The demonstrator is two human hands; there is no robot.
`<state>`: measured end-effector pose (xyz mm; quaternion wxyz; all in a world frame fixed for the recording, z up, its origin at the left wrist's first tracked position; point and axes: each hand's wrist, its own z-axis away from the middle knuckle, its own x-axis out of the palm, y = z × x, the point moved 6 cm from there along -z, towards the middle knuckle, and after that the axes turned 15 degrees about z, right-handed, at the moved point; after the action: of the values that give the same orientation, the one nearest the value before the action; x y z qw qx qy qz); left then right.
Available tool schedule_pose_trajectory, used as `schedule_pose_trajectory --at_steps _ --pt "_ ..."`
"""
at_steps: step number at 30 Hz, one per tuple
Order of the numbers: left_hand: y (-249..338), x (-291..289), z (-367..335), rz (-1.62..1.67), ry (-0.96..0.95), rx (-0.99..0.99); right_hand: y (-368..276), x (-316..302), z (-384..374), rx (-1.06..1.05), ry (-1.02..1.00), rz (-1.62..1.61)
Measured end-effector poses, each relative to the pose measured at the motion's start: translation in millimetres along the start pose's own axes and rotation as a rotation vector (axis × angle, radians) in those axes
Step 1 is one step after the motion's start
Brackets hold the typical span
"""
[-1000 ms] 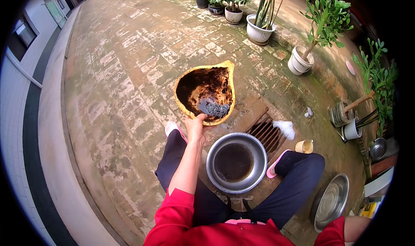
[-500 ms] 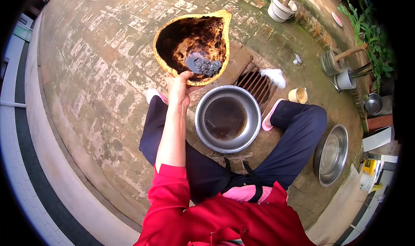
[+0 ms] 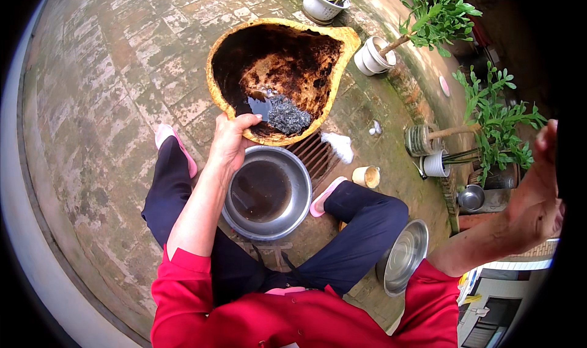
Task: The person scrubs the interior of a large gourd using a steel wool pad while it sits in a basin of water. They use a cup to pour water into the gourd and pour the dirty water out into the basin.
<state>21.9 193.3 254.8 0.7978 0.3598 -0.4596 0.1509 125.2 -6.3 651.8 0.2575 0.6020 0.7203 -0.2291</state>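
Note:
My left hand (image 3: 231, 141) grips the near rim of a large gourd ladle (image 3: 293, 60), thumb over the edge and the other fingers hidden beneath. The ladle has a yellow rim and a dark, stained inside. A grey steel wool scrubber (image 3: 287, 115) rests in it beside a little water (image 3: 259, 107). Directly below stands a metal basin (image 3: 299, 192) of murky brown water, between my legs. Off to the right, my right hand (image 3: 541, 195) is raised at the dark rim of the picture; its fingers are partly cut off, so their pose is unclear.
Past the basin lie a rusty drain grate (image 3: 313, 158) and a white clump (image 3: 338, 147). A small tan cup (image 3: 367, 176) stands by my right foot. Another metal basin (image 3: 406, 256) leans beyond my right knee. Potted plants (image 3: 374, 57) line the brick edging at the far right.
The view has shifted, so the basin and legs sit further left. The ladle appears larger and closer, still in my left hand. My right arm has come into view, raised at the right.

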Motion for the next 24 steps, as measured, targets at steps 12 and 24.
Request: schedule_pose_trajectory --at_steps 12,24 --pt "-3.3 17.4 7.6 -0.121 -0.058 0.093 -11.7 217.3 101.7 0.123 -0.481 0.128" --pt "-17.1 15.5 4.1 -0.360 -0.062 0.202 37.6 271.2 153.4 0.406 -0.626 0.190"
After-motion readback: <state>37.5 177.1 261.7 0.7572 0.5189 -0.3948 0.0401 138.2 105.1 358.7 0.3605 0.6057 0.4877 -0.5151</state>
